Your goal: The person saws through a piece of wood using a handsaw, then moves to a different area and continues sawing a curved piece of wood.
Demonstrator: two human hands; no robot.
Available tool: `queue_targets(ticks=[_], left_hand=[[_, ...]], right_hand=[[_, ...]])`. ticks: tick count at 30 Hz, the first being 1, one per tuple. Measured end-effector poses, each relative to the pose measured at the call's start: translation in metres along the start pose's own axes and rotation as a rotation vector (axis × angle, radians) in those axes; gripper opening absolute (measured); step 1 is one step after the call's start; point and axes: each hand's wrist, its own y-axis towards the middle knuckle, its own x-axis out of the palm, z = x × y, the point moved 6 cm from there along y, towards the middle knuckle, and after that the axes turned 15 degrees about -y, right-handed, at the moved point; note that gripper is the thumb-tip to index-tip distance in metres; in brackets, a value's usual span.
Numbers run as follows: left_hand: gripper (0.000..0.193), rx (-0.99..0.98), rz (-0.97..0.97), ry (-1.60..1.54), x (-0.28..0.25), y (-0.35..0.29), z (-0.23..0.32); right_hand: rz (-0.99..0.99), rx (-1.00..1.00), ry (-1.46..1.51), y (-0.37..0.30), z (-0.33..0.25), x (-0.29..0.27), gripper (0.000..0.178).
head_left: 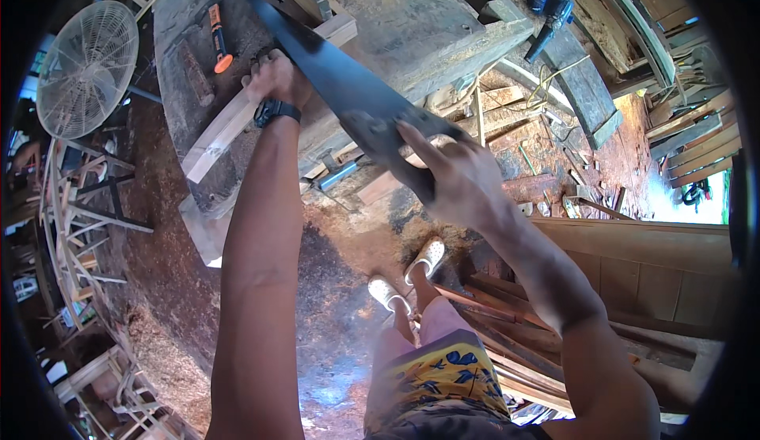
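Pale wood (pixel 222 137) is lying beneath the left hand (pixel 277 80), whose fingers are gripping it; the right hand (pixel 467 182) is clenching the handsaw (pixel 340 83), its blade (pixel 321 61) passing just beside those fingers, risking a cut if it's skipping sideways.

Saw blade (pixel 340 76), ahead-left of the right hand's (pixel 467 182) grip: dark metal, smooth, soft sheen. Saw handle (pixel 378 137) in that grip: dark, matt; wood or plastic, can't tell. Pale timber (pixel 224 137) under the left hand (pixel 277 80): bare wood, matt, fairly smooth. Workbench (pixel 388 4) beyond both grips: grey wood, rough, worn, dusty. Orange-and-black cutter (pixel 217 32) ahead-left of left grip: plastic-looking, slight gloss. Watch (pixel 275 111) just behind left grip: dark, plastic or rubber look. Clogs (pixel 429 258) below right grip: white, matt, plastic-like. Shorts (pixel 451 373) behind them: printed cloth, matt.
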Motion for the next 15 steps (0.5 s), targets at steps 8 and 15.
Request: queue_targets(ticks=[8, 15], left_hand=[[0.040, 0.045, 0.064, 0.020, -0.004, -0.004, 0.002], [0.039, 0.074, 0.054, -0.010, -0.013, -0.005, 0.008]], right_hand=[[-0.186, 0.081, -0.010, 0.015, 0.006, 0.019, 0.059], [-0.299, 0.097, -0.069, 0.044, 0.005, 0.037, 0.070]])
